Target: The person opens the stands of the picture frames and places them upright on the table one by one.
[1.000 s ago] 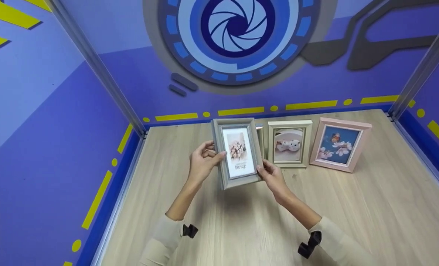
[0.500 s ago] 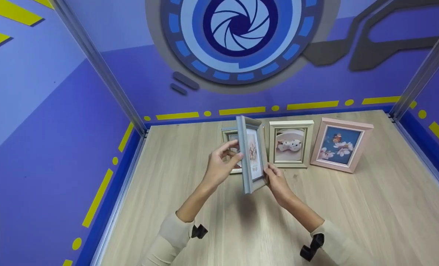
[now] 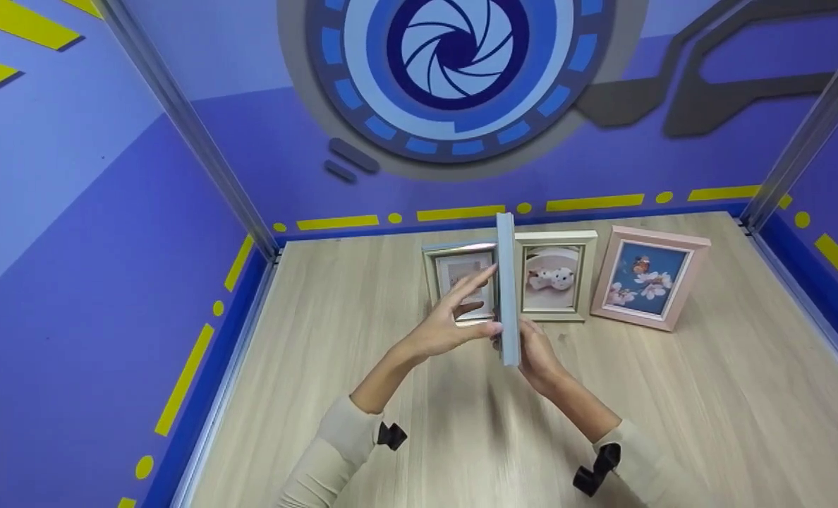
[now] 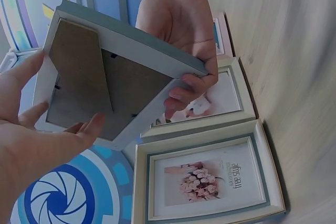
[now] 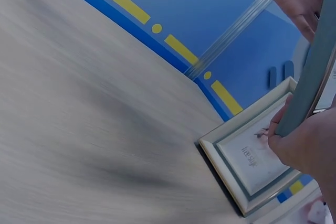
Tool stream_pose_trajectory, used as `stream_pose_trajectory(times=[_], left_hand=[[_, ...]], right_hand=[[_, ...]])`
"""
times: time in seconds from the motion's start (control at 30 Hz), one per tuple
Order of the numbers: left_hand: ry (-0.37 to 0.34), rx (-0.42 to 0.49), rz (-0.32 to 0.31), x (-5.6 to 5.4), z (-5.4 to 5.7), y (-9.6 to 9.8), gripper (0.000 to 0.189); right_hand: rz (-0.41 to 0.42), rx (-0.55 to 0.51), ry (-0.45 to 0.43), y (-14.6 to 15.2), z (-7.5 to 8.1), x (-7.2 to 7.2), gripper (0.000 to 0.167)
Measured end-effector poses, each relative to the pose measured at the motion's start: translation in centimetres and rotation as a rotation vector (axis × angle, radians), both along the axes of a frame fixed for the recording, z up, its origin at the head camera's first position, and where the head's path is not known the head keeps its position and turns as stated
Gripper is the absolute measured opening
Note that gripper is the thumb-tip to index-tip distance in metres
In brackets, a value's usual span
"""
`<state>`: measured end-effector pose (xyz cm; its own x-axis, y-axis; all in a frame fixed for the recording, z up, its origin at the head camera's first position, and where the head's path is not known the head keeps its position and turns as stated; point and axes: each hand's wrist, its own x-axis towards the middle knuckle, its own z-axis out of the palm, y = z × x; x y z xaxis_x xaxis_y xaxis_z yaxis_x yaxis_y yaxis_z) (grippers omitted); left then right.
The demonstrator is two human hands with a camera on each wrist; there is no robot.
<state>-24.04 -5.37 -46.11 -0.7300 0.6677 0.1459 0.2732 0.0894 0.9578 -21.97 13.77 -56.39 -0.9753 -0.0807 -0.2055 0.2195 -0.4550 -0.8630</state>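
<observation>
A grey-blue picture frame [image 3: 508, 289] is held upright above the table, edge-on in the head view. The left wrist view shows its brown backing [image 4: 136, 77] and the folded stand [image 4: 79, 56]. My right hand [image 3: 539, 358] grips the frame near its lower end, fingers wrapped over the edge onto the back. My left hand [image 3: 441, 331] is on the back side with spread, fairly straight fingers; its fingertips touch or nearly touch the frame's edge and back. Behind it stands a pale frame with a flower picture [image 4: 210, 182], partly hidden by the left hand in the head view.
A cream frame with a toy picture [image 3: 554, 275] and a pink frame with a blossom picture [image 3: 650, 279] stand to the right on the wooden table [image 3: 673, 409]. Blue-purple panels [image 3: 250, 155] wall the table at the back and sides.
The held frame has turned from showing its picture to edge-on, moving slightly right. My left hand has shifted right and its fingers have spread. The pale frame behind has come into view.
</observation>
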Motion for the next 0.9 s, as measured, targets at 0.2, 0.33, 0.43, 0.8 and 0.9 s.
stream_pose_trajectory(times=[0.2, 0.33, 0.43, 0.8, 0.9], left_hand=[[-0.009, -0.056, -0.037, 0.4, -0.4, 0.4, 0.098], [-0.076, -0.043, -0.049, 0.7, -0.5, 0.6, 0.097], [-0.135, -0.010, -0.064, 0.8, -0.5, 0.6, 0.088], [-0.147, -0.013, -0.019, 1.0, -0.3, 0.5, 0.065], [-0.132, -0.017, 0.003, 1.0, -0.3, 0.2, 0.061]], right_hand=[[0.004, -0.049, 0.026, 0.4, 0.0, 0.2, 0.034], [0.017, -0.077, 0.032, 0.6, -0.1, 0.2, 0.034], [0.018, -0.076, 0.024, 0.7, -0.2, 0.1, 0.033], [0.034, -0.048, 0.012, 1.0, -0.6, 0.1, 0.033], [0.038, -0.062, -0.004, 1.0, -0.6, 0.1, 0.034]])
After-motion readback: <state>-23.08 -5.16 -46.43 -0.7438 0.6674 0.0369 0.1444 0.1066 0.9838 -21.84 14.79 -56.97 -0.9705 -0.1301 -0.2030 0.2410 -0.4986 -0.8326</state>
